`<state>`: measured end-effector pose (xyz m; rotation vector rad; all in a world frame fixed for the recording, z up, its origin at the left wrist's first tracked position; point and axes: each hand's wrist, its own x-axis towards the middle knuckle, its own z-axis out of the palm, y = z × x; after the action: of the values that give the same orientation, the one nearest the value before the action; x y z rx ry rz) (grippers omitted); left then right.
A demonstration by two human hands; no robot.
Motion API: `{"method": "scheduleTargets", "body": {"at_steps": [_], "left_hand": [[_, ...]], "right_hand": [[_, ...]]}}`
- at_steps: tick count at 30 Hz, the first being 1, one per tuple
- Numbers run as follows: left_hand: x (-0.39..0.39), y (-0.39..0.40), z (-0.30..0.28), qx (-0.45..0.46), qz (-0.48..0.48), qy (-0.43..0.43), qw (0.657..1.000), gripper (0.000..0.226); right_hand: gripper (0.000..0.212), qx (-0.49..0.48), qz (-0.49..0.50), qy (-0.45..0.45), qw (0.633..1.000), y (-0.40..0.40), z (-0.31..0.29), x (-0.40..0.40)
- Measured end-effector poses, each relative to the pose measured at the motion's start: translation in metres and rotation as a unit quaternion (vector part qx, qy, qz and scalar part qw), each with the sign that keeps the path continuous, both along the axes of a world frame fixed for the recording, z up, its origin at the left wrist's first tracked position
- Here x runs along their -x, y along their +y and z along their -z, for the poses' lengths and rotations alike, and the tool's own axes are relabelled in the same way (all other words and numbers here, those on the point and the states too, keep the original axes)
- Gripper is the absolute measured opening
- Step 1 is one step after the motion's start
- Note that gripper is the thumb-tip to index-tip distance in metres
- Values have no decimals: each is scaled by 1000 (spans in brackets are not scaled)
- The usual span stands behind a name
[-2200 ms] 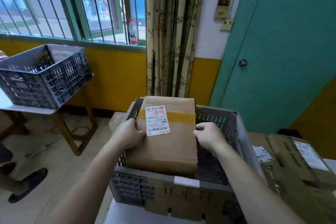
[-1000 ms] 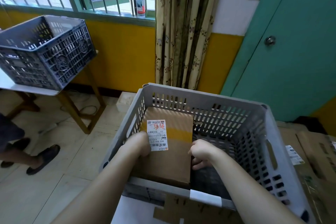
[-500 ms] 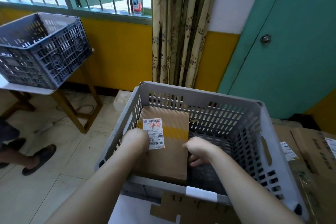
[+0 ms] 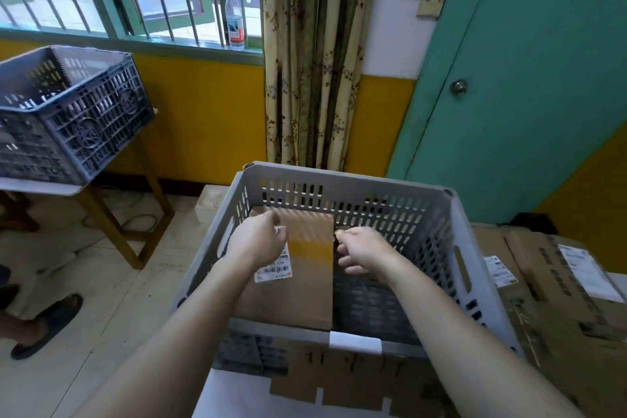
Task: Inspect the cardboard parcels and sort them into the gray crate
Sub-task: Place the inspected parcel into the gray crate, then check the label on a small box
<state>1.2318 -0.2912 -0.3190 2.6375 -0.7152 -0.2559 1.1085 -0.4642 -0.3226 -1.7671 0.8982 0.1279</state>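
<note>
A brown cardboard parcel (image 4: 305, 285) with a white barcode label and a yellow tape band lies flat on the floor of the gray crate (image 4: 339, 181), against its left wall. My left hand (image 4: 258, 241) hovers over the parcel's left side with loosely curled fingers and covers part of the label. My right hand (image 4: 364, 248) hangs by the parcel's right edge, fingers loosely curled, holding nothing. The right half of the crate floor is bare.
More cardboard parcels (image 4: 559, 299) lie on the surface right of the crate. A dark gray crate (image 4: 68, 119) stands on a small table at the left. A person's sandalled foot (image 4: 44, 326) is on the floor. A water bottle (image 4: 234, 20) stands on the windowsill.
The parcel went from above the crate rim down to the crate floor. Both hands have since come off its sides and risen a little above it.
</note>
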Motion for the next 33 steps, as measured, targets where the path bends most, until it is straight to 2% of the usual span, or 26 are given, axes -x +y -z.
{"method": "scheduleTargets", "body": {"at_steps": [3, 5, 10, 13, 21, 25, 33], "left_hand": [[18, -13, -19, 145, -17, 54, 988, 30], [32, -21, -29, 217, -14, 73, 973, 25], [82, -50, -54, 339, 25, 97, 935, 17], [114, -70, -66, 390, 45, 102, 914, 10], [217, -128, -78, 421, 77, 110, 897, 10], [285, -161, -71, 414, 71, 136, 897, 16], [393, -218, -53, 378, 82, 169, 907, 12]], "right_hand": [[28, 14, 39, -91, 995, -3, -19, 16], [30, 50, 45, -131, 989, -5, -32, 32], [32, 137, 55, -171, 974, -17, -56, 87], [31, 154, 61, -190, 968, -28, -68, 120], [22, 211, 89, -232, 945, -76, -89, 234], [21, 188, 110, -247, 944, -121, -90, 308], [21, 172, 154, -222, 947, -184, -73, 420]]}}
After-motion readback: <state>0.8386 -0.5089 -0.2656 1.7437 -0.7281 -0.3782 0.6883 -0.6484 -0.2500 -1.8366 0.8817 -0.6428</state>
